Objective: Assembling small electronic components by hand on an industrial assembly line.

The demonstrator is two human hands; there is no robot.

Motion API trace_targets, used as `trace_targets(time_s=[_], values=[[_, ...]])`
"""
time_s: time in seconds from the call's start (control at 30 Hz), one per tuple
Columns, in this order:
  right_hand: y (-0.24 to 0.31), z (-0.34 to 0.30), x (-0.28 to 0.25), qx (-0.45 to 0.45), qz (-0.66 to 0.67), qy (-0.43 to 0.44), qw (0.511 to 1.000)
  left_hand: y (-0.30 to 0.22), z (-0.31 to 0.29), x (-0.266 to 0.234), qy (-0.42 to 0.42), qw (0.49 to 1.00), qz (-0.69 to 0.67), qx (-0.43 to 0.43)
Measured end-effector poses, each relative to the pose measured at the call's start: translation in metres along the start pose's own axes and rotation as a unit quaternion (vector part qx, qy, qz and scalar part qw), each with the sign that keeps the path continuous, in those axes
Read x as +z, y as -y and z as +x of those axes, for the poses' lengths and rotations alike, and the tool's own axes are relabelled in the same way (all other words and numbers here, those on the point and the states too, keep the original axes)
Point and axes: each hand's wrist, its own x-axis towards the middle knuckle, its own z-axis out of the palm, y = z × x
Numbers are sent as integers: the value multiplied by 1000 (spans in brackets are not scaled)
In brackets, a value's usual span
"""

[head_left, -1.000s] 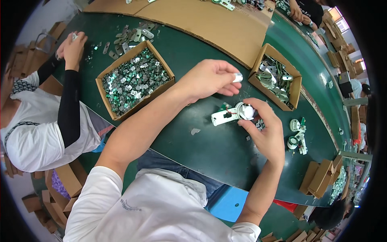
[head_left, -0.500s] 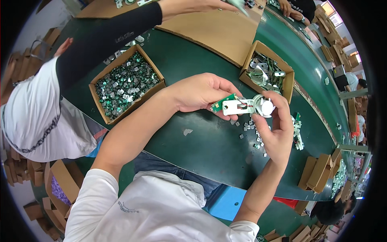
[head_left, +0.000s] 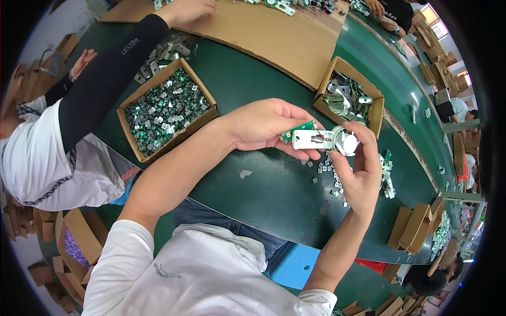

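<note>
With the left carton (head_left: 179,134) full of glittering squares (head_left: 166,108) and the far carton (head_left: 376,117) of flat metallic pieces (head_left: 342,97) nearby, we hold a smooth white plastic part (head_left: 304,140) above the green table (head_left: 253,195), right hand (head_left: 358,171) pinching its round end, left hand (head_left: 263,126) bent around its circuit board (head_left: 296,131). A co-worker's black-sleeved arm (head_left: 113,66) crosses ahead.

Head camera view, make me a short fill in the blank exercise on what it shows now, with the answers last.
1. The circuit board at the left hand is coloured ____.
2. The right hand holds the white plastic part by its ____ end, not its long, flat one.
3. The box of small pieces stands to the ____ of the box of larger, flat pieces.
4. The co-worker's forearm sleeve is coloured ____.

Missing words: green; round; left; black.
</note>
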Motion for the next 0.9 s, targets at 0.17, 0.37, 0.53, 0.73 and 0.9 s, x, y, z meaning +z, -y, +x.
trace_targets(time_s=[0.17,0.37,0.53,0.73,0.9], values=[[-2,0,0,-5,-4,1,1000,-2,1,3,-27,999,-32,-16],[-3,2,3,-16,-43,0,999,-1,1,4,-42,996,-81,-21],[-3,2,6,-8,-56,-19,998,-2,2,4,-26,997,-64,-21],[-1,4,8,-37,-102,-17,994,2,2,4,-42,999,-14,-19],[-1,4,9,-45,-126,-19,991,6,5,2,-68,997,-10,-19]])
